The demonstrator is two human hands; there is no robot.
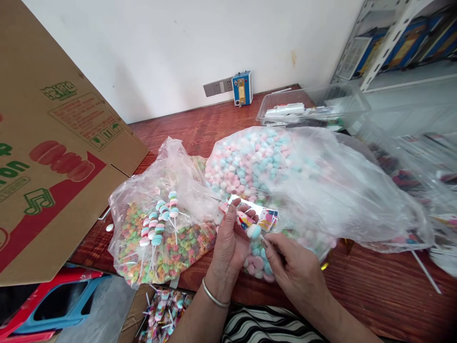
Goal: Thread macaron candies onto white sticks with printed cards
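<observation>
My left hand curls, palm up, around a small colourful printed wrapper. At its near end sits a blue-and-white marshmallow lollipop; how far it is inside the wrapper I cannot tell. My right hand is closed, thumb and finger pinching the lollipop at its stick end. Under and beyond my hands lies a clear bag of pink, white and blue marshmallows. Several finished-looking marshmallow lollipops lie on a clear bag of coloured cereal rings to the left.
A large cardboard carton stands at left. Below the table edge, a box holds several wrapped lollipops. A clear plastic tray and a blue device stand at the back. Bags of printed wrappers lie at right, near a white stick.
</observation>
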